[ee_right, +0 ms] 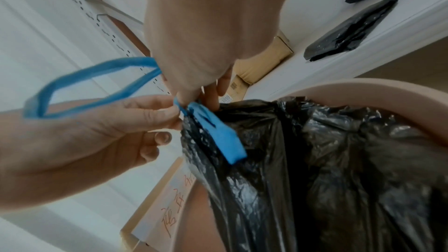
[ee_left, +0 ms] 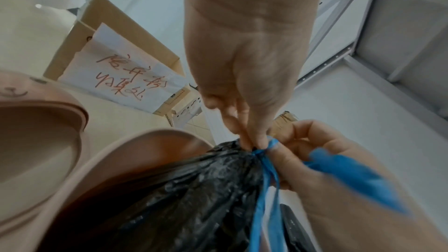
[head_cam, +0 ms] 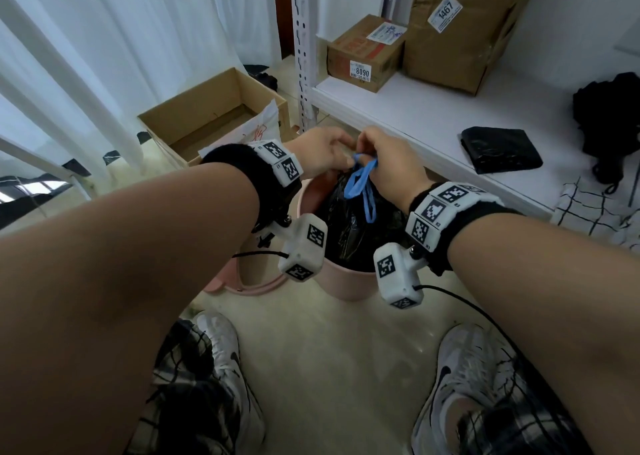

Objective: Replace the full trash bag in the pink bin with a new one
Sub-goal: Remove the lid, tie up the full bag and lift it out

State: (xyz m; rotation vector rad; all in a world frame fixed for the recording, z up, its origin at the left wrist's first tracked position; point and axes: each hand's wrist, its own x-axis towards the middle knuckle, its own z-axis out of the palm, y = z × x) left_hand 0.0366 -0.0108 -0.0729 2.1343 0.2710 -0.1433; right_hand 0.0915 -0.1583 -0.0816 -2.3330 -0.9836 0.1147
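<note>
Both hands are right over the pink bin (head_cam: 349,285), which sits on the pale floor (head_cam: 329,344) in front of a white shelf (head_cam: 426,115), and they meet at the gathered neck of the full black trash bag (head_cam: 349,226) that's sitting inside the bin. The left hand (head_cam: 320,150) has its thumb and fingertips pinched together on the bunched top of the bag, right at the point where the blue drawstring (head_cam: 362,181) is cinched around it, you can see that pinch really clearly from the left wrist camera. The right hand (head_cam: 389,164) is curled around the drawstring itself, fingers pinching the blue strip just beside the knot; one loop of it sticks out blurry to the side in the right wrist view, and in the head view the loops dangle down over the bag. The two hands are basically touching each other at the knot. The bag fills the bin and its crinkled plastic is pulled up into a peak under the fingers. Just left of the bin the pink lid (head_cam: 242,281) rests on the floor against it. On the shelf there's a flat folded black bag (head_cam: 500,148), well apart from the hands, plus two cardboard parcels (head_cam: 367,55) further back and some bundled black stuff (head_cam: 609,119) at the right edge. An open cardboard box (head_cam: 211,108) with a handwritten paper sign stands on the floor behind the bin, near white curtains (head_cam: 104,56)
</note>
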